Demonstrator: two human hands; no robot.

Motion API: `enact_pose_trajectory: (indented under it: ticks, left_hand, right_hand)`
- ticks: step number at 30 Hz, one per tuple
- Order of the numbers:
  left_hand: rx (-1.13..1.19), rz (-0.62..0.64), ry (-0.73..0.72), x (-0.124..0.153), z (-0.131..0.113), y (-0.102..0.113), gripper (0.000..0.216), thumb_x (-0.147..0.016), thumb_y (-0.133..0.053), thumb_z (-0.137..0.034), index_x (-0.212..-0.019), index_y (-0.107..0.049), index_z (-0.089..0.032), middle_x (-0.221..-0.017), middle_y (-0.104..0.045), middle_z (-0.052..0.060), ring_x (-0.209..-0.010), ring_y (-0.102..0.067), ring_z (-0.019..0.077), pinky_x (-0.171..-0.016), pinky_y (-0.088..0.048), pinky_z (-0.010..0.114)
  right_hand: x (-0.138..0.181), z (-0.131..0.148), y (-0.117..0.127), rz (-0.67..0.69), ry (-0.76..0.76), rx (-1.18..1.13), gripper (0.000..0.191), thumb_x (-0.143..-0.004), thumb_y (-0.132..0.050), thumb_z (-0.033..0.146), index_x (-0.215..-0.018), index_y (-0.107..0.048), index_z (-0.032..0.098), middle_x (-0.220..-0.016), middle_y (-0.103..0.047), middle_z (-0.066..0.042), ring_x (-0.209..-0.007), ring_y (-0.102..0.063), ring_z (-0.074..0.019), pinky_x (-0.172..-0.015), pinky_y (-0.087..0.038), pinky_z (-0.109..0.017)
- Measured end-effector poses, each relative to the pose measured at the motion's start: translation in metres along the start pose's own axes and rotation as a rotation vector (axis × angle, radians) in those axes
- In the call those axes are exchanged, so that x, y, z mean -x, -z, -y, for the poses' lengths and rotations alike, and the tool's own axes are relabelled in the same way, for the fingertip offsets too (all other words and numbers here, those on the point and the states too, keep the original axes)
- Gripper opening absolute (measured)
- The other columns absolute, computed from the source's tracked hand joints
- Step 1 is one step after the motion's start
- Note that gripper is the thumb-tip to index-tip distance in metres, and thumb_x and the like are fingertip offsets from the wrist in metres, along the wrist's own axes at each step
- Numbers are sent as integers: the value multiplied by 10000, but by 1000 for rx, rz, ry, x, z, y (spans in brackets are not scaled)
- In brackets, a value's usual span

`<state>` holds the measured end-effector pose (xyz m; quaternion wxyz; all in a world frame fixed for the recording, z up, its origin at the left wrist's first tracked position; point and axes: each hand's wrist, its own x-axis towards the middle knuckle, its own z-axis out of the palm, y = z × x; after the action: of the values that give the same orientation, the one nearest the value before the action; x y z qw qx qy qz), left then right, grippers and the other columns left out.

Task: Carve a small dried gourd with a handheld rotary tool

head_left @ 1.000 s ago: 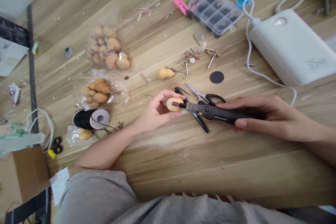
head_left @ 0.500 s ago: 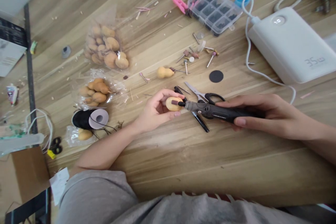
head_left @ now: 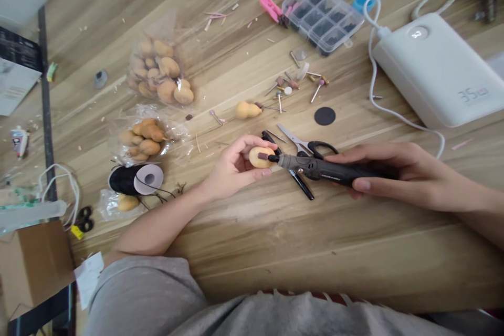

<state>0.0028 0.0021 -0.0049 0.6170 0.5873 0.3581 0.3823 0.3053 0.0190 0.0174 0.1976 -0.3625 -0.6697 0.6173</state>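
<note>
Between the thumb and fingers of my left hand [head_left: 235, 169] is a small pale yellow gourd piece [head_left: 255, 161], its round face turned toward the right. My right hand [head_left: 409, 178] grips a black rotary tool [head_left: 328, 169], fingers wrapped round its body. The tool's brown sanding bit [head_left: 263, 156] lies over the face of the gourd; whether it touches cannot be told. Beneath the tool are scissors [head_left: 293, 137] with black handles and a black marker pen [head_left: 301, 185], both partly covered. A whole small gourd [head_left: 247, 110] rests just beyond my left hand.
Bags of gourds [head_left: 169, 67] and a black thread spool [head_left: 128, 179] lie to the left. Several loose bits [head_left: 291, 84], a black disc [head_left: 325, 116] and a compartment box [head_left: 323, 16] are beyond my hands. A white power bank [head_left: 437, 68] with a cable stands at right.
Almost nothing differs. The view has shifted very slightly, and both hands keep their hold on the gourd and the rotary tool.
</note>
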Motion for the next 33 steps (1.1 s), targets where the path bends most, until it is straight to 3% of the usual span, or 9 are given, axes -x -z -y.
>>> enact_pose_trajectory:
  ticks: [3,8,13,18,22,24,27,33]
  left_hand:
    - [0,5,0,0,0,0,403,-760,-734,-93,-1107,-551,-184,-1194,-676,93,-992,-676,113,-841,-533,215]
    - [-5,-13,2,1,1,0,411,-749,-754,-122,-1105,-561,-195,-1200,-674,90,-1014,-674,132,-886,-536,258]
    - [0,-9,23,1,0,0,391,-760,-749,-141,-1095,-553,-188,-1186,-677,89,-987,-682,128,-845,-545,235]
    - [5,-11,3,0,0,0,399,-754,-745,-106,-1096,-554,-181,-1184,-677,95,-1017,-672,128,-846,-539,224]
    - [17,4,15,0,1,0,409,-755,-742,-104,-1106,-556,-198,-1202,-675,84,-995,-675,119,-858,-534,233]
    - [16,0,22,1,1,0,409,-752,-746,-112,-1104,-558,-200,-1208,-674,86,-998,-673,125,-866,-531,244]
    - [18,-10,5,1,2,0,408,-748,-750,-112,-1101,-563,-193,-1204,-674,96,-1019,-670,138,-878,-528,254]
    - [13,4,-14,0,1,0,407,-758,-734,-84,-1111,-556,-178,-1196,-674,101,-1010,-676,124,-843,-535,218]
  right_hand:
    - [0,0,1,-7,19,34,334,-810,-719,287,-1142,-714,321,-1122,-758,-1,-992,-718,-201,-862,-575,-259]
    - [1,-1,3,22,-17,8,360,-837,-688,287,-1192,-682,346,-1141,-750,4,-956,-728,-203,-736,-600,-235]
    - [-1,0,1,39,34,38,361,-800,-726,249,-1150,-708,336,-1135,-754,13,-1007,-714,-194,-887,-566,-251]
    - [1,-1,0,2,-21,-22,338,-843,-683,280,-1175,-686,346,-1161,-744,7,-964,-724,-186,-727,-590,-208]
    - [1,-2,4,74,21,27,382,-820,-712,244,-1183,-682,360,-1172,-738,25,-1028,-704,-183,-867,-565,-226]
    - [0,-3,5,29,9,17,355,-835,-697,258,-1177,-686,355,-1151,-745,19,-1009,-709,-185,-848,-571,-227]
    - [0,-4,7,70,-29,3,383,-865,-665,271,-1230,-642,384,-1141,-744,22,-1011,-708,-190,-748,-587,-211]
    - [0,-3,2,13,-3,-9,323,-839,-693,330,-1161,-694,356,-1127,-749,5,-963,-720,-198,-754,-592,-235]
